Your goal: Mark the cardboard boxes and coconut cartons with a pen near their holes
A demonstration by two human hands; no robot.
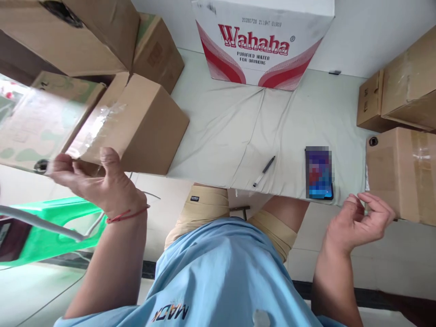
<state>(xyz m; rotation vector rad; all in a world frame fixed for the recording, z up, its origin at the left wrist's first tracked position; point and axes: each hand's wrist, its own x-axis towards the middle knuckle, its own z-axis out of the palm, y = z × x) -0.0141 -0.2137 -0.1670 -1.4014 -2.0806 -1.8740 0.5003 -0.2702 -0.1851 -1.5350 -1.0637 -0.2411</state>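
My left hand (98,184) is raised palm up by the table's left front edge, thumb apart from the bent fingers, and nothing shows in it. Just behind it is a taped brown cardboard box (150,122); I cannot tell whether the fingertips touch it. My right hand (361,222) is held off the right front edge, fingers loosely curled with gaps between them, also empty. Nearest to it are a phone (319,172) with a lit, blurred-out screen and another brown cardboard box (391,172). A black and clear pen (264,171) lies slantwise on the pale tablecloth (218,131).
A white and red Wahaha water carton (259,50) stands at the back middle. More brown boxes (156,54) are stacked on the left, and others (408,77) on the right. A bright green plastic stool (51,218) with a grey cable is below my left hand.
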